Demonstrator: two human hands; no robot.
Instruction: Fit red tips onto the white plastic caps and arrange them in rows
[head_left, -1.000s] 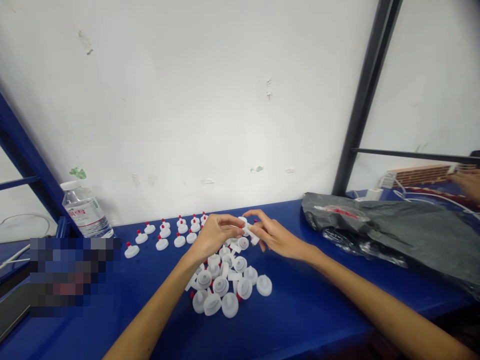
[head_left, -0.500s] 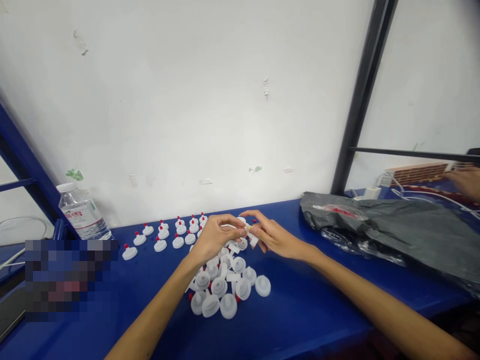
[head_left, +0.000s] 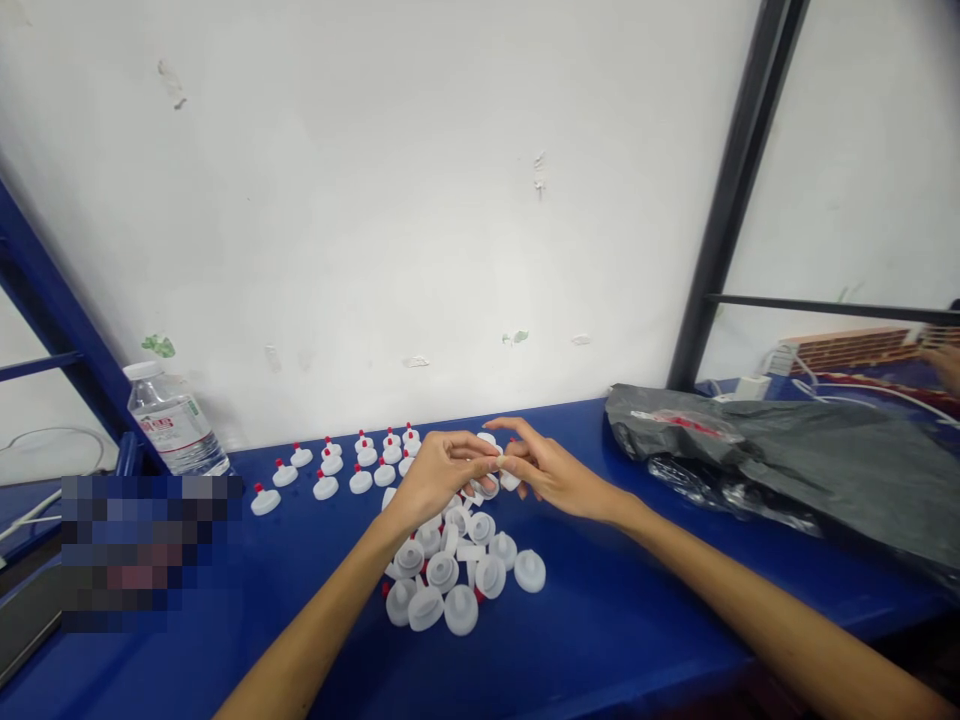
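Over the far side of a pile of white plastic caps (head_left: 442,572), my two hands meet at the fingertips. My left hand (head_left: 439,472) is closed in a pinch, and whatever it grips is hidden by the fingers. Thumb and fingers of my right hand (head_left: 553,478) are bent together, with a small white plastic piece (head_left: 509,481) showing beneath them. To the left stand several white caps with red tips (head_left: 325,486), upright in loose rows. Loose red tips (head_left: 480,594) and white tabs (head_left: 471,552) show among the piled caps.
A water bottle (head_left: 174,425) stands at the back left, near a blurred-out patch (head_left: 142,550). A grey plastic bag (head_left: 757,440) lies on the right of the blue table (head_left: 600,640). Beyond the black post (head_left: 731,200), another person's hand (head_left: 945,365) shows at the edge.
My fingertips have drawn closer together, covering the pale piece that showed between them. The whole view has shifted slightly; the pile and the rows look the same.
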